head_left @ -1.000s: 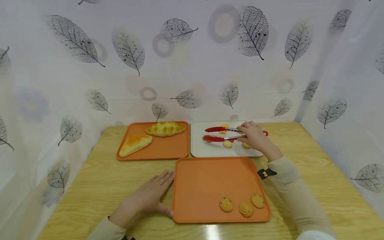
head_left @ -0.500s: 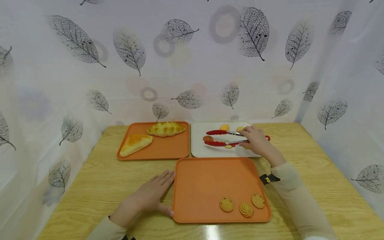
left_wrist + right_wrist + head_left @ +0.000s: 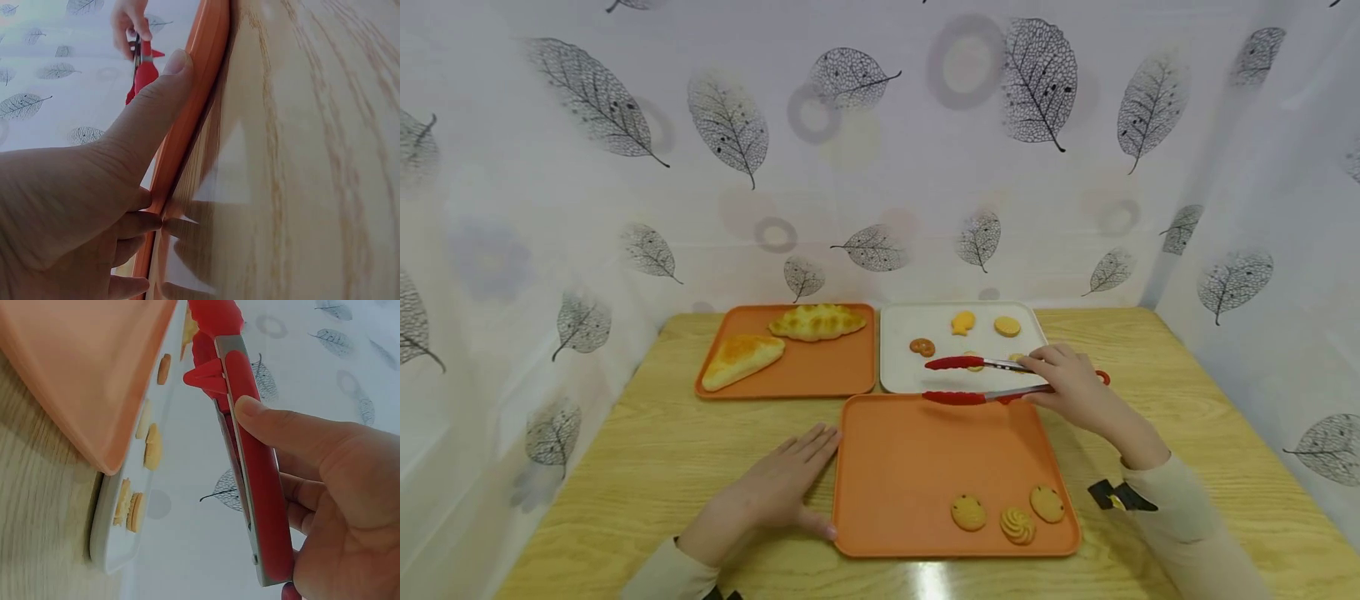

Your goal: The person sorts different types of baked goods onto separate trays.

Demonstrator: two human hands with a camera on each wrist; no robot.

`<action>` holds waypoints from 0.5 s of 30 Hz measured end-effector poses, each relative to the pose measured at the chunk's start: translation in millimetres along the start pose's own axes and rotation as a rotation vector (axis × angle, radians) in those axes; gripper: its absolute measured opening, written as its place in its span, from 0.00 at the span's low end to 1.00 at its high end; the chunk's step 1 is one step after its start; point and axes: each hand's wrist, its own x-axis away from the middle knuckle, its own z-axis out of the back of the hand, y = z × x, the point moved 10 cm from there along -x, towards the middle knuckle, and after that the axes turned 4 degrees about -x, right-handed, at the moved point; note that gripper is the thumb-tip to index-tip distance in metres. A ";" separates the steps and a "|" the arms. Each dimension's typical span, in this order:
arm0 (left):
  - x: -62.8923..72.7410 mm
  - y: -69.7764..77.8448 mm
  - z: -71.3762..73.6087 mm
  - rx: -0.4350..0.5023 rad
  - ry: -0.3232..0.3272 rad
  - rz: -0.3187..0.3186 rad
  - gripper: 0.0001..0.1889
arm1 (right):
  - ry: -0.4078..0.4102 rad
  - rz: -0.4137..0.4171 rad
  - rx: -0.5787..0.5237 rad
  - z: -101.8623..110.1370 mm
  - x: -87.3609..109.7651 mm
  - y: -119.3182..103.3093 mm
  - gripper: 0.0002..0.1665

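Observation:
My right hand grips red-and-steel tongs above the seam between the white tray and the front orange tray. The tongs' tips stand apart and hold nothing. On the white tray lie a brown pretzel, an orange fish-shaped cracker and a round cookie; more cookies are partly covered by the tongs. My left hand lies with straight fingers against the front orange tray's left rim. Two chip-dotted cookies and a swirled cookie lie at that tray's near right.
A second orange tray at the back left bears a triangular bread and a long ridged loaf. Behind the wooden table hangs a leaf-patterned curtain.
My right hand has drawn the tongs toward me and to the right, away from the pretzel, which stays on the white tray. The left hand has kept its place.

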 end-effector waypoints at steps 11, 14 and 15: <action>-0.7 -0.6 0.3 -0.005 0.001 -0.001 0.66 | 0.054 0.180 -0.054 22.9 37.0 -34.6 0.31; -1.2 -1.0 0.5 -0.019 0.005 -0.003 0.66 | 0.046 0.208 -0.061 24.9 46.7 -39.0 0.32; -1.4 -1.2 0.5 -0.022 0.007 -0.004 0.66 | 0.041 0.220 -0.062 25.1 49.9 -40.1 0.32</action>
